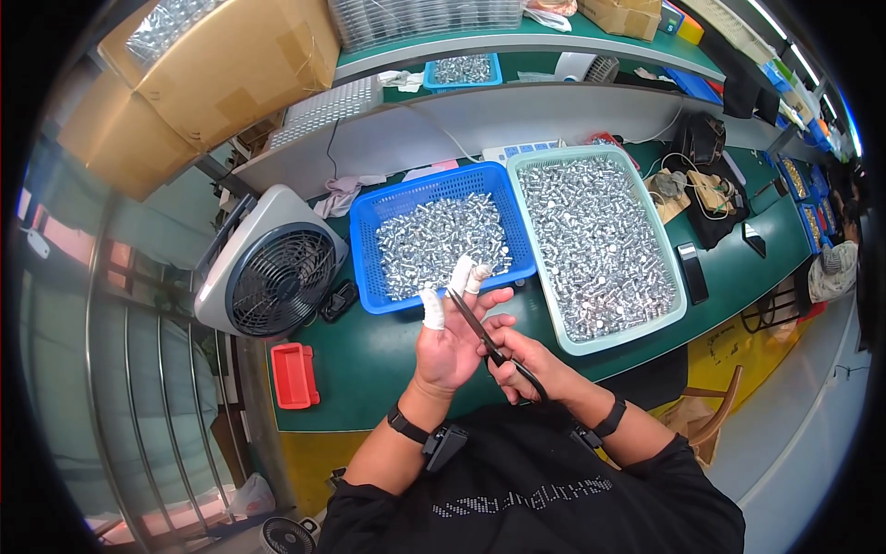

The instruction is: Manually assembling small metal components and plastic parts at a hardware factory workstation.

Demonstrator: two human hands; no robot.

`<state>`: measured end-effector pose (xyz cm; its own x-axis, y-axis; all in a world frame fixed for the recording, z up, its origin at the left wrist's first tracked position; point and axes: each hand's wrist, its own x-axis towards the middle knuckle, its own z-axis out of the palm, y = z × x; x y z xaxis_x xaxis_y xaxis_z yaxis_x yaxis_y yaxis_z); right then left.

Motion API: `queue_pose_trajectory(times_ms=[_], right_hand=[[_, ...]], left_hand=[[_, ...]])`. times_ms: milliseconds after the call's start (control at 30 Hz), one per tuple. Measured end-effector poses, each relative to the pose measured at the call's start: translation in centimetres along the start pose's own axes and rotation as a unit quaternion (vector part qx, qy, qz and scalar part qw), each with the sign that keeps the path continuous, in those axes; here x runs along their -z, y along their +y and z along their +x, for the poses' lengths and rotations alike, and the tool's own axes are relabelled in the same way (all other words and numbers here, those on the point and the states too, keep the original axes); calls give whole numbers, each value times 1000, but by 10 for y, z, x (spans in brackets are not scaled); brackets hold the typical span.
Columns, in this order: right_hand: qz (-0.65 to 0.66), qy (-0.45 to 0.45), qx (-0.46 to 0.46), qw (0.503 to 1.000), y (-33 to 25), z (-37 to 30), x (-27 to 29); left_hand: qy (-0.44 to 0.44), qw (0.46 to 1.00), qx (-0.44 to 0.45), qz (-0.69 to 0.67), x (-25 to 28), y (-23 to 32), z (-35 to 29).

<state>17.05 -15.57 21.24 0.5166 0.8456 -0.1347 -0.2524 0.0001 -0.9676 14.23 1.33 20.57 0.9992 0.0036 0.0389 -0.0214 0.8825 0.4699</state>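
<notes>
My left hand (pixel 448 349) is turned palm up with its fingers spread, above the green table's near side. White wraps (pixel 433 310) cover the thumb and at least two fingers. In my right hand (pixel 528 362) is a pair of dark scissors (pixel 473 323), its handle loop by my palm. The blades slant up and left across my left palm, and their tips come close to the wrapped fingers. Whether the blades touch the wrap, I cannot tell. Just beyond my left fingertips stands a blue basket (pixel 364 242) of small silver metal parts (pixel 434 238).
A pale green tray (pixel 677 295) full of similar parts adjoins the basket on the right. To the left are a grey fan (pixel 281 268) and a red bin (pixel 294 376). Phones (pixel 692 272) and cables lie at right. A shelf with cardboard boxes (pixel 240 69) overhangs the back.
</notes>
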Motion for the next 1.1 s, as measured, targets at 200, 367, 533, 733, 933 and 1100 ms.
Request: queue_pose_trajectory(times_ms=[200,367,533,733,933,1100], right_hand=[[35,-67,-26,997,2,-4,11],[82,-71,-55,993,-11,-20,23],[248,29,80,965,-26,-55,49],[48,263,31,963,-102,-85,124],[-264,528,176,788,-184,-116,254],[-407,571,113,704,-276,-75,335]], left_hand=[[-17,1000,-14,9,4,3,1],[24,999,-35,13,8,9,5],[96,991,-35,84,15,7,7],[248,946,-50,201,65,24,-31],[270,935,-26,230,100,26,-55],[259,943,8,208,119,15,-66]])
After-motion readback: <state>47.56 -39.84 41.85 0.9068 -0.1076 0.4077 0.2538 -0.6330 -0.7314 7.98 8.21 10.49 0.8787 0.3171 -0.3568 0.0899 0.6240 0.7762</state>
